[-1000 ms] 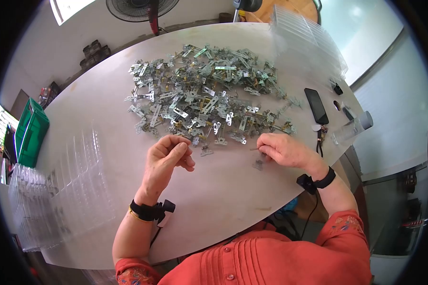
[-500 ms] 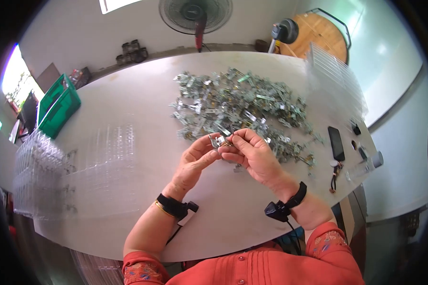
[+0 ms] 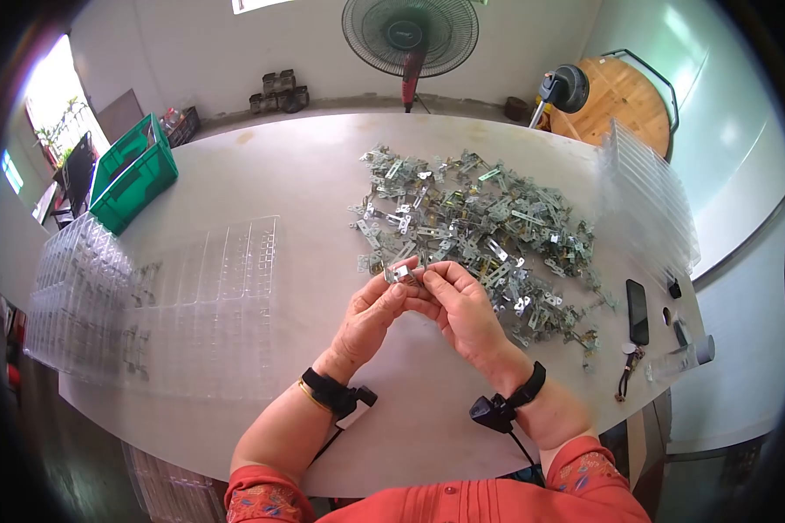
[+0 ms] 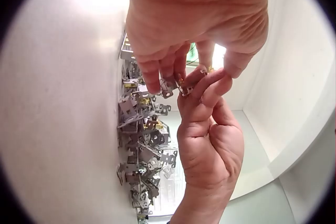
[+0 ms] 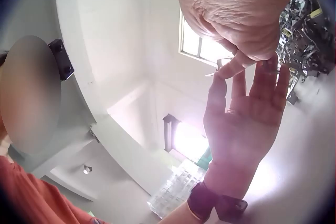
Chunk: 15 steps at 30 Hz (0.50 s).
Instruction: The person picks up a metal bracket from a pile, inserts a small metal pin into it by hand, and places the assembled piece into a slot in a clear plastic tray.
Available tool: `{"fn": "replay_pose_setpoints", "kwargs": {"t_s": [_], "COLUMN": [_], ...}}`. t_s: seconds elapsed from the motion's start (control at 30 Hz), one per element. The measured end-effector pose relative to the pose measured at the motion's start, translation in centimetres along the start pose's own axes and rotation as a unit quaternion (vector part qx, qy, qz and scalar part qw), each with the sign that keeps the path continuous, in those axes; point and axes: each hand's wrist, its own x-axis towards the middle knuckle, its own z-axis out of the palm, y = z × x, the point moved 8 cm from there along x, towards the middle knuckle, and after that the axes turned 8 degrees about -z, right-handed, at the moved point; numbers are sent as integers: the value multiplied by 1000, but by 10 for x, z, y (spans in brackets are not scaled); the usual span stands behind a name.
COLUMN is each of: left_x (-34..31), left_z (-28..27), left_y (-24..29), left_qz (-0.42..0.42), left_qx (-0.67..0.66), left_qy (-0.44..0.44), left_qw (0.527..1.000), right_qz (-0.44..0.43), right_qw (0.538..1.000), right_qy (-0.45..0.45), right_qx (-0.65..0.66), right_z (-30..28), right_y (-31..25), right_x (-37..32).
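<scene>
Over the near edge of the metal pile, both hands meet at one small silvery metal bracket [image 3: 399,275]. My left hand [image 3: 368,329] grips it between thumb and fingers. My right hand [image 3: 469,315] comes in from the other side, its thumb and index finger pinching a thin metal piece [image 3: 423,264] at the bracket. In the left wrist view, bits of the bracket [image 4: 168,87] show among the fingertips, and the rest is hidden. The right wrist view has the left palm [image 5: 244,121] facing the camera, fingers reaching up to the right hand [image 5: 236,16].
A broad pile of metal brackets [image 3: 488,218] covers the table's middle and right. Clear plastic trays [image 3: 78,301] stand stacked at left, some holding brackets, with more trays [image 3: 645,209] at right. A green crate [image 3: 135,179], phone [image 3: 638,312], keys [image 3: 628,370] and bottle [image 3: 680,359] lie around.
One second ago the hands were apart, the right holding a small metal part. They have come together at the bracket, and the head view has tilted up and turned left.
</scene>
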Motion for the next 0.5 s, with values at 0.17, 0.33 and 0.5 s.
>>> {"fn": "replay_pose_setpoints", "kwargs": {"t_s": [0.17,0.33,0.5], "left_x": [-3,-2,0], "left_z": [-3,-13,1], "left_y": [1,0,14], "left_qz": [-3,9,57], "left_qx": [15,59,78], "left_qy": [28,66,64], "left_qw": [999,996,993], "right_qz": [20,21,-59], "right_qw": [999,996,960], "right_qy": [-18,-31,-25], "right_qx": [-36,-84,-271], "right_z": [-1,5,2], "right_y": [-2,-13,-43], "right_x": [-2,-10,-14]}}
